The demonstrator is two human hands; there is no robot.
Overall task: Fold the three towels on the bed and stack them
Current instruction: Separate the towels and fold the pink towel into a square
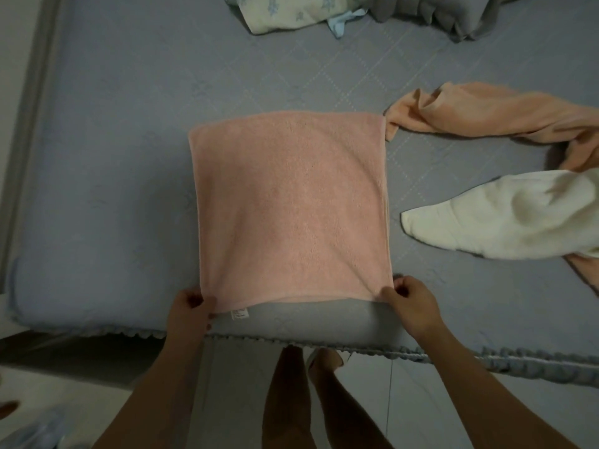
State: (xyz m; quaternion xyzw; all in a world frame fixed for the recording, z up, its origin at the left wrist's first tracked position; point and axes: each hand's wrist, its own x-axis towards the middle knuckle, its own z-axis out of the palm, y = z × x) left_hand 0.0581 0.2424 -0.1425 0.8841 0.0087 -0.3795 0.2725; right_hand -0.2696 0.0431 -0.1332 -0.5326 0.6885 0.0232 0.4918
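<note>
One towel in, sort of: both hands, left hand (pixel 191 307) and right hand (pixel 410 298), pinched the pink towel (pixel 288 209) mid-fold, orange towel (pixel 486 116) and white towel (pixel 505 218) crumpled at 3 o'clock, unfolded.

Both bare forearms extend forward from the lower frame, converging slightly toward the bed edge. The left hand (pixel 189 311) is closed in a pinch, thumb on top and fingers curled beneath, gripping the near left corner of the pink towel (pixel 288 205). The right hand (pixel 410 299) mirrors it, fingers curled and thumb pressed down on the near right corner. Wrists are level and well apart. Bare legs stand below, between the arms.
</note>
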